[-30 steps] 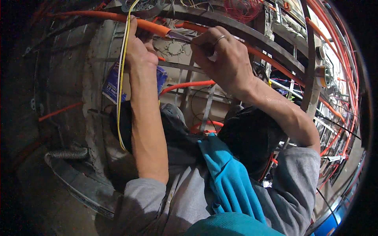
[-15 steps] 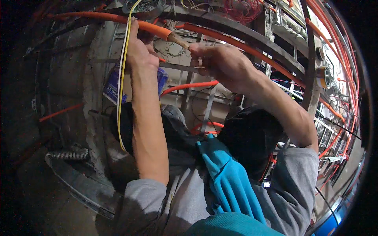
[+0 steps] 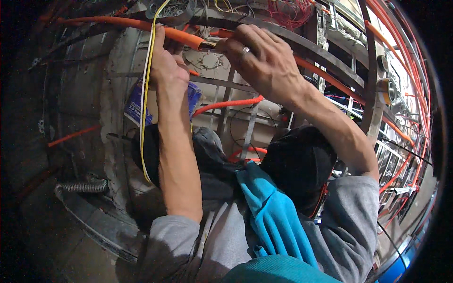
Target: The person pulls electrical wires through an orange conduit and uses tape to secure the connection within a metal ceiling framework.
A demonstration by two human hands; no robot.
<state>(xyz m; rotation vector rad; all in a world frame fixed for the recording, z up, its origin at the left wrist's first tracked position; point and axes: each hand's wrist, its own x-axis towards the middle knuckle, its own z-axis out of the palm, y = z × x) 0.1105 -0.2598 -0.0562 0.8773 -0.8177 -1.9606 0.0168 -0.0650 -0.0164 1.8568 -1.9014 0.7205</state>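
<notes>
A thick orange cable (image 3: 183, 37) runs in from the upper left and ends near the top middle. My left hand (image 3: 169, 63) is closed around it from below, with part of the fingers hidden behind the cable. Past the cut edge of the orange sheath, the bare brownish end (image 3: 207, 45) shows briefly before my fingers cover it. My right hand (image 3: 264, 59), with a ring on one finger, is closed on that bare end, back of the hand turned up. Yellow and white wires (image 3: 149, 70) hang down alongside my left wrist.
Behind my left forearm is a blue and white box (image 3: 134, 104). Dark metal bars (image 3: 325, 59) cross the top, with another orange conduit (image 3: 316, 70) beneath. Red wire (image 3: 289, 13) lies coiled at the top. A turquoise cloth (image 3: 269, 198) hangs over my grey shirt.
My right hand has rolled over and come up and left, its back now facing up and its fingers closer to the sheath edge. My left hand stays on the cable.
</notes>
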